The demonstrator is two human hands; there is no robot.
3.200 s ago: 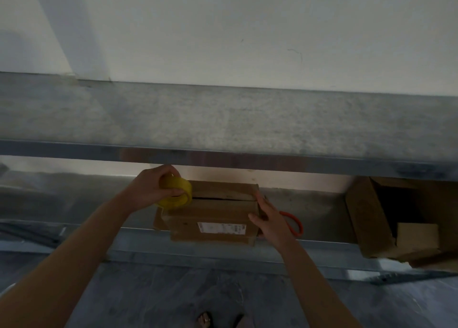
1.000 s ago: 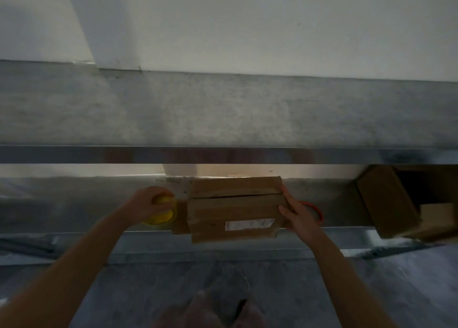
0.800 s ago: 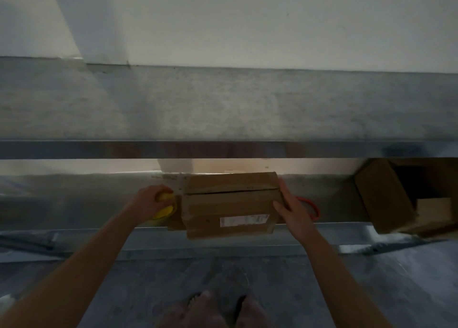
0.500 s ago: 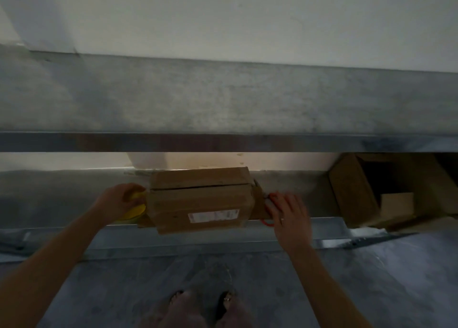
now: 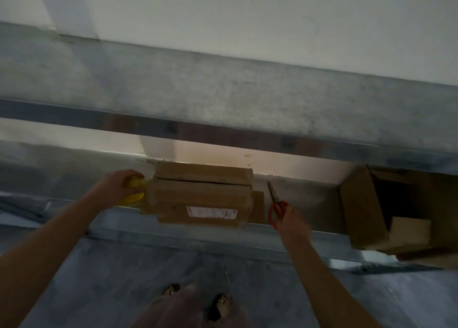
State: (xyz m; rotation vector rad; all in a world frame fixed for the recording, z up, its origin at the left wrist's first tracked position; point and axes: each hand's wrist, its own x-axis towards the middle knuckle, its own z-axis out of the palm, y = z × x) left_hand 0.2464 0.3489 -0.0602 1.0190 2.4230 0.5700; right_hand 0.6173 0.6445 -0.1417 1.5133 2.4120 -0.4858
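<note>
right hand [image 5: 293, 225] left the box [image 5: 202, 196] — now seemingly gripping scissors [image 5: 275, 204]

A dim room: a white wall [image 5: 247, 18] behind grey metal shelving [image 5: 223, 99], above a grey floor [image 5: 111, 278].

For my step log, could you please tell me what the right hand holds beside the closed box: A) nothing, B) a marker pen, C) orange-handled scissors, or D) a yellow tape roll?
C: the right hand grips the orange-handled scissors by their handles, while the yellow tape roll sits in the left hand.
</note>
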